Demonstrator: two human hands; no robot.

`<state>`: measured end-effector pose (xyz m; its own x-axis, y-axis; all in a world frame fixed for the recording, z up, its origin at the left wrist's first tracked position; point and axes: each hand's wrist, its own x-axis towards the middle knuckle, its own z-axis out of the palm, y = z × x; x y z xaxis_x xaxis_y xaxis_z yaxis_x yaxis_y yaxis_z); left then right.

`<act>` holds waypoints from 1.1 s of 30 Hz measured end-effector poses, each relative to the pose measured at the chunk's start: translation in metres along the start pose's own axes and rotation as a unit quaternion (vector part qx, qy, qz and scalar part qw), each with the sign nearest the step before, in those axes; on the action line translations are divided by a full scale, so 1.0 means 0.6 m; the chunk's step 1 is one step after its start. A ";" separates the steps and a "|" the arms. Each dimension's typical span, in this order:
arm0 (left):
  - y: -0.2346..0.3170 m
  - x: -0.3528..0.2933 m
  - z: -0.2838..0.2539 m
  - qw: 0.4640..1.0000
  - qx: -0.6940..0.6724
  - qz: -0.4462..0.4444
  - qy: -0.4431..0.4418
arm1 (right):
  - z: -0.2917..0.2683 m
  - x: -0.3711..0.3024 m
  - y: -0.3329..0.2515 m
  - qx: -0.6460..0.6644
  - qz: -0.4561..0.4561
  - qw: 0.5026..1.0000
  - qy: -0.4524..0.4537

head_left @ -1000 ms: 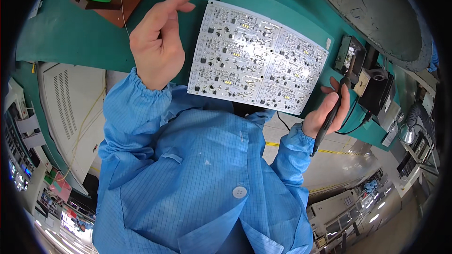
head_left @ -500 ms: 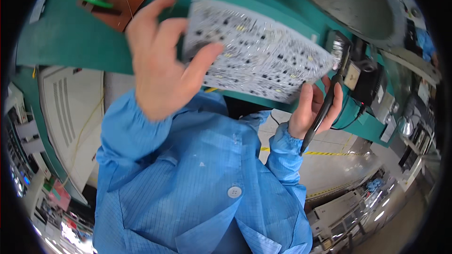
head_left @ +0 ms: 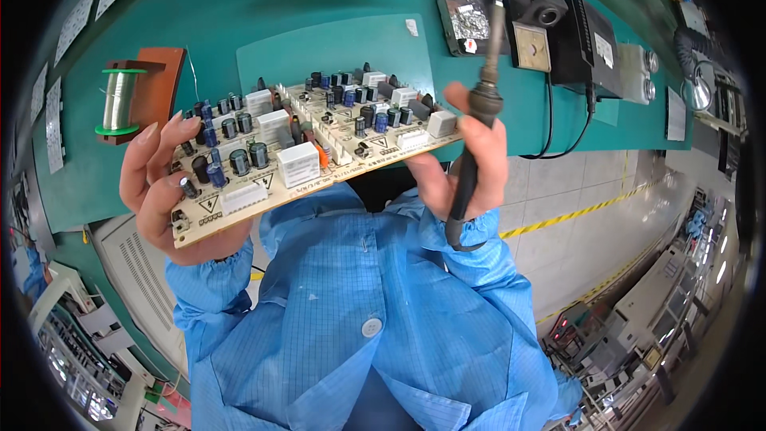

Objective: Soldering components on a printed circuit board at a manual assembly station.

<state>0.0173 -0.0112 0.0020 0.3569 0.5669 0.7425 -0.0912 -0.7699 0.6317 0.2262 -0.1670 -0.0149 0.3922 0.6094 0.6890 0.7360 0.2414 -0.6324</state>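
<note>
A circuit board [head_left: 359, 164] is held up in front of me, tilted, its component side showing. It carries dark capacitors, white blocks and connectors. My left hand [head_left: 159, 199] grips the board's left end, fingertips over the top edge and palm underneath. In my right hand [head_left: 490, 166] is a soldering iron [head_left: 485, 96], its tip pointing up and away. Fingers of that same hand touch the board's right corner; part of them is hidden behind it and the handle.
Beyond the board a green mat [head_left: 343, 48] lies on the green bench. A solder wire spool [head_left: 121, 102] on a brown stand is at left. At right are a small tray [head_left: 469, 22], an iron holder [head_left: 533, 0], a sponge [head_left: 531, 48] and a black box [head_left: 586, 48] with a cable.
The board has turned over from its soldered side to its component side. My left hand has moved down and closed on its left end. The soldering iron's tip has swung upward.
</note>
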 end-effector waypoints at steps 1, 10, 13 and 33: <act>0.000 0.001 0.000 1.000 -0.005 0.010 -0.004 | -0.003 0.007 -0.005 -0.028 0.000 0.999 -0.040; -0.010 0.018 -0.015 0.980 0.173 -0.076 -0.057 | -0.003 0.015 0.000 -0.061 -0.020 0.998 -0.019; -0.010 0.024 -0.015 0.975 0.178 -0.057 -0.121 | -0.002 0.012 0.001 -0.059 -0.017 0.998 -0.021; 0.024 0.026 0.000 0.983 0.121 -0.080 -0.116 | -0.001 -0.001 0.005 -0.010 0.028 0.999 0.013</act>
<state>0.0218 -0.0134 0.0224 0.5527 0.6267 0.5493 0.1975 -0.7389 0.6442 0.2284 -0.1672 -0.0172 0.4478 0.6015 0.6616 0.7226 0.1923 -0.6640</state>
